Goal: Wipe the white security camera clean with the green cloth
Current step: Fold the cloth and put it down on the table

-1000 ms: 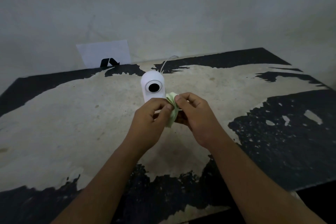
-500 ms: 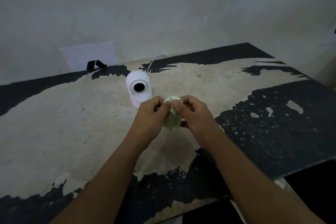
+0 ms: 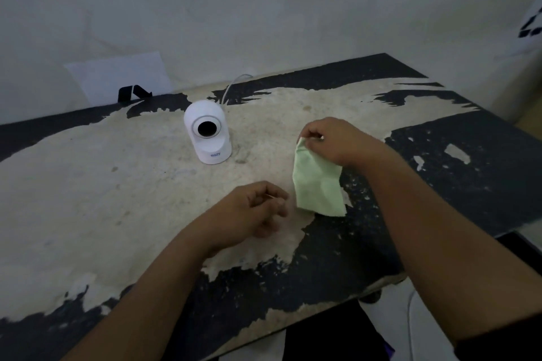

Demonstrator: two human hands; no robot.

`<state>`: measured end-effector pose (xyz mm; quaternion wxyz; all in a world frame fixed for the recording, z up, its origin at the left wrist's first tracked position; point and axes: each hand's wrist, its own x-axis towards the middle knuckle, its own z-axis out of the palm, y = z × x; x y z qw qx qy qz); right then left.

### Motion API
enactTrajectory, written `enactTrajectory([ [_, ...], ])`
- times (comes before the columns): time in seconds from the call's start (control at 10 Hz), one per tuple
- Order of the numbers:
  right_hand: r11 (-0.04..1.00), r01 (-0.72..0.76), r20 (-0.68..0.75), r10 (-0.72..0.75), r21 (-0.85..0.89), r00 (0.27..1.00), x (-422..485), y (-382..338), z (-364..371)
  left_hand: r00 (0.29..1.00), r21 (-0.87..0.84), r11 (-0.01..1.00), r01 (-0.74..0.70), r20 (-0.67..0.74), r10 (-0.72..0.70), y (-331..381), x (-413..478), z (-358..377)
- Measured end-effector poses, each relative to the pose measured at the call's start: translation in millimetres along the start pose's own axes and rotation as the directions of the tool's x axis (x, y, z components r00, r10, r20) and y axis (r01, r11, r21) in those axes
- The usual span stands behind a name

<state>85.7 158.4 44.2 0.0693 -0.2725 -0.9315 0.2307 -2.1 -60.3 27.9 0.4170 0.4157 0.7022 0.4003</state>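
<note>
The white security camera (image 3: 208, 133) stands upright on the worn table (image 3: 88, 184), its dark round lens facing me and a white cable running off behind it. To its right, my right hand (image 3: 334, 141) pinches the top corner of the green cloth (image 3: 318, 183), which hangs unfolded with its lower edge near the tabletop. My left hand (image 3: 252, 208) hovers lower, left of the cloth, fingers loosely curled and holding nothing. Neither hand touches the camera.
A white sheet of paper (image 3: 117, 76) leans on the wall at the back left, with a small black folded stand (image 3: 133, 93) in front of it. The table's front edge runs diagonally at the lower right, dark floor below it.
Both hands held the bunched cloth together beside the camera. Now my left hand has let go and dropped back, and my right hand has carried the cloth rightward, where it hangs unfolded.
</note>
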Motion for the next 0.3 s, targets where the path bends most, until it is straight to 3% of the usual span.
enactTrajectory([
  [0.1,0.993,0.047,0.102,-0.036,-0.104,0.994,20,0,15,0.964,0.174,0.985,-0.015,-0.259,0.061,-7,0,-21],
  [0.2,0.989,0.032,0.042,-0.026,-0.146,0.999,44,-4,44,0.845,0.441,0.887,0.135,-0.519,0.129,-34,3,-55],
  [0.3,0.981,0.017,-0.044,-0.026,-0.191,0.999,50,-6,57,0.81,0.549,0.785,0.287,-0.577,0.108,-55,4,-68],
])
